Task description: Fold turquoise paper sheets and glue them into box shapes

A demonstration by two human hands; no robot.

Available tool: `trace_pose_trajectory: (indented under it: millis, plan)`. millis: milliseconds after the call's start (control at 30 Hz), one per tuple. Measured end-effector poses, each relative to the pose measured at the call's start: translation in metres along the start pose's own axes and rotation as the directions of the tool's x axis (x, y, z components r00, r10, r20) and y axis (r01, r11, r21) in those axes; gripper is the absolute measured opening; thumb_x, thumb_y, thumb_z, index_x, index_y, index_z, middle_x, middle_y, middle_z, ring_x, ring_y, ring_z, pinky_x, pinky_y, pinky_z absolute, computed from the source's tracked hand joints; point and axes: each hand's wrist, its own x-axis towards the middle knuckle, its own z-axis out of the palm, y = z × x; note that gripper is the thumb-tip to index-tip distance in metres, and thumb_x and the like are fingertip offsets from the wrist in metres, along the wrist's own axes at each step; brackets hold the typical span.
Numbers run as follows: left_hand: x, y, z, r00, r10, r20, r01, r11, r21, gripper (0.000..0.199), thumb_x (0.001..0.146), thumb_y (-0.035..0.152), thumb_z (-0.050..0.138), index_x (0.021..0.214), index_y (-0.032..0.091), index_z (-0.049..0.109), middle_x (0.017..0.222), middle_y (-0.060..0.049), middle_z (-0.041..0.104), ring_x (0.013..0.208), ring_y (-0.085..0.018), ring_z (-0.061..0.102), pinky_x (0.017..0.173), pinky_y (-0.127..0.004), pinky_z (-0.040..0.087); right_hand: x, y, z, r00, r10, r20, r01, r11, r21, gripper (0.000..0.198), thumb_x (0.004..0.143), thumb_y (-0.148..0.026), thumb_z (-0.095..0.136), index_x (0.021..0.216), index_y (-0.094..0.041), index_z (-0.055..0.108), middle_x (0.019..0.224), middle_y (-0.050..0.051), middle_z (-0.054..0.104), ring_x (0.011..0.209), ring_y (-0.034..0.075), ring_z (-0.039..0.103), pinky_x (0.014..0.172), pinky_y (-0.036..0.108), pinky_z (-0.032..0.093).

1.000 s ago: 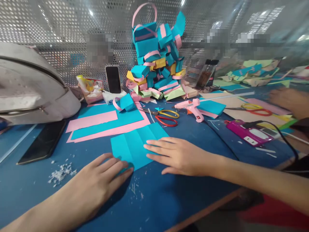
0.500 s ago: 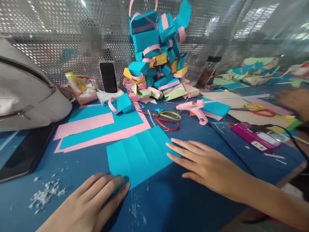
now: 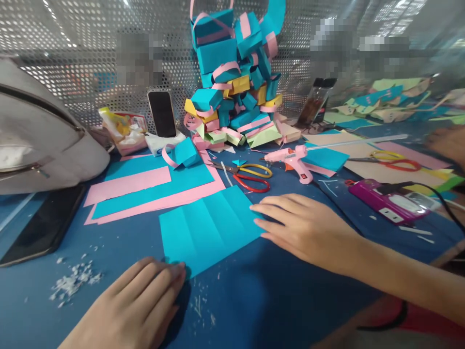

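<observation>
A blue paper sheet (image 3: 210, 228) with several parallel crease lines lies flat on the blue table. My left hand (image 3: 134, 300) rests at its near left corner, fingers side by side and loosely bent, tips at the sheet's edge. The left thumb is partly hidden under the hand. At the sheet's right edge, my right hand (image 3: 305, 232) lies palm down with its fingers stretched out, the fingertips on the paper. Neither hand lifts the sheet. Just beyond it are scissors (image 3: 250, 175) with one yellow and one red handle, and a pink glue gun (image 3: 294, 162).
Pink and blue paper pieces (image 3: 127, 186) lie behind on the left, with a small blue paper box (image 3: 187, 152). A tall pile of paper boxes (image 3: 218, 55) leans on the mesh. A purple power strip (image 3: 385, 201) sits right; a dark phone (image 3: 43, 228) lies left.
My left hand has shifted slightly and its thumb has tucked under. My right fingers have drawn closer together at the sheet's right edge. The sheet stays flat.
</observation>
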Motion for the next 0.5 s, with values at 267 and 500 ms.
trace_pose_trajectory:
  millis: [267, 500]
  plan:
    - [0.033, 0.001, -0.001, 0.999, 0.018, 0.043, -0.020, 0.998, 0.063, 0.023, 0.093, 0.009, 0.041, 0.089, 0.014, 0.064, 0.072, -0.003, 0.060, 0.062, -0.022, 0.054, 0.063, -0.037, 0.039, 0.050, -0.029, 0.015, 0.883, -0.457, -0.109, 0.468, 0.871, 0.146, 0.025, 0.101, -0.022, 0.045, 0.117, -0.019, 0.063, 0.085, 0.001, 0.062, 0.068, 0.014, 0.050, 0.053, 0.031, 0.030]
    - [0.038, -0.016, -0.004, 0.996, -0.011, 0.090, 0.031, 0.975, -0.221, 0.026, 0.097, 0.014, 0.039, 0.079, 0.017, 0.058, 0.071, -0.002, 0.056, 0.060, -0.018, 0.050, 0.058, -0.032, 0.033, 0.059, -0.022, 0.026, 0.820, -0.556, -0.134, 0.572, 0.788, 0.229, 0.025, 0.100, -0.020, 0.045, 0.119, -0.014, 0.061, 0.083, 0.000, 0.059, 0.065, 0.013, 0.046, 0.053, 0.031, 0.030]
